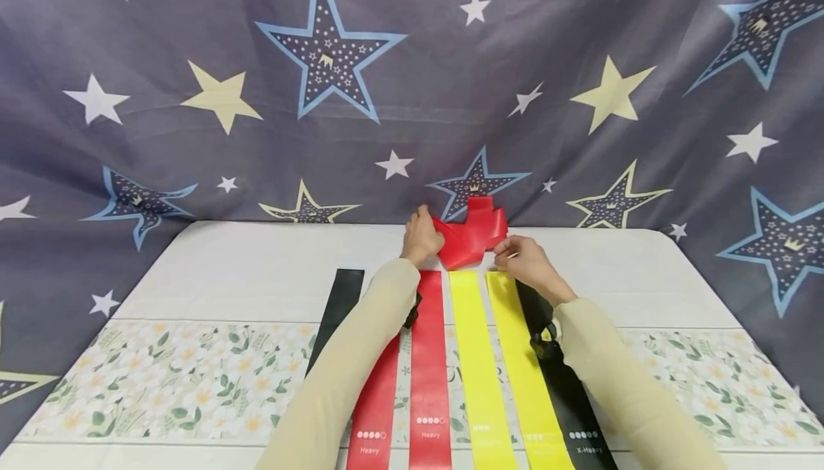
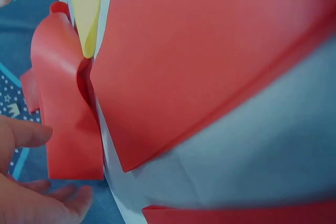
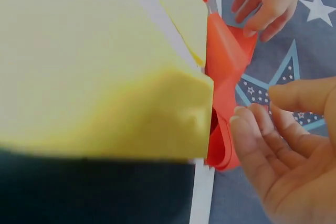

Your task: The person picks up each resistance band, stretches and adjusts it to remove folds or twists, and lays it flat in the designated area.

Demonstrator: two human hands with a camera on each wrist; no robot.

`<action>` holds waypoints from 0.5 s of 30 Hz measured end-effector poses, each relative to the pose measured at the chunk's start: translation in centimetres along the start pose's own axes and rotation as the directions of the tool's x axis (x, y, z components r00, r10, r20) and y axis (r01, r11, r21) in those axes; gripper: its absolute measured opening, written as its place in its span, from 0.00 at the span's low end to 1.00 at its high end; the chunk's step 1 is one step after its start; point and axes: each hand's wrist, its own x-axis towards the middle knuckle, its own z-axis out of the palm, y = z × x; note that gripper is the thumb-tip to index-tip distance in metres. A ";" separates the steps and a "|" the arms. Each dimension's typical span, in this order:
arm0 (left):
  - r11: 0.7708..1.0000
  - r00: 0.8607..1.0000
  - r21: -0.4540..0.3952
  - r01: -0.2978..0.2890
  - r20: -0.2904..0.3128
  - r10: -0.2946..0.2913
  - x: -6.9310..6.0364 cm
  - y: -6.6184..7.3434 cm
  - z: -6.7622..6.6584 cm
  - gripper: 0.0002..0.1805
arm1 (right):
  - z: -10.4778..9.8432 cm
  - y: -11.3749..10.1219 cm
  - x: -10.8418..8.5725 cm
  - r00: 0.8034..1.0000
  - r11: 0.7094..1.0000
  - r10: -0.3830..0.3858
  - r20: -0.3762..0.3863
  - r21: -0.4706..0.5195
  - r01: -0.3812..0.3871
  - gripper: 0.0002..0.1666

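A loosely folded red resistance band (image 1: 468,241) lies bunched at the far edge of the table, partly against the curtain. My left hand (image 1: 423,236) is at its left end; thumb and fingers stand apart around the end of the red band (image 2: 73,129) in the left wrist view. Whether they touch it is hard to tell. At the other side, my right hand (image 1: 524,261) has loosely bent fingers (image 3: 257,145) beside the red band's folded loop (image 3: 226,140), apparently holding nothing.
Several flat bands run toward me: two red bands (image 1: 430,370), two yellow bands (image 1: 479,370), a black X-Heavy band (image 1: 569,398) and a black band (image 1: 344,298) at left. They lie on a white table (image 1: 257,262) with a floral strip (image 1: 193,377). A star-patterned curtain (image 1: 386,134) hangs behind.
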 end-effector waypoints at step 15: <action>0.988 0.985 -0.015 -0.157 -0.079 0.155 -0.3 0.9 -1.4 0.10 | 2.8 -1.5 0.5 0.986 0.966 0.128 0.108 0.212 -0.148 0.14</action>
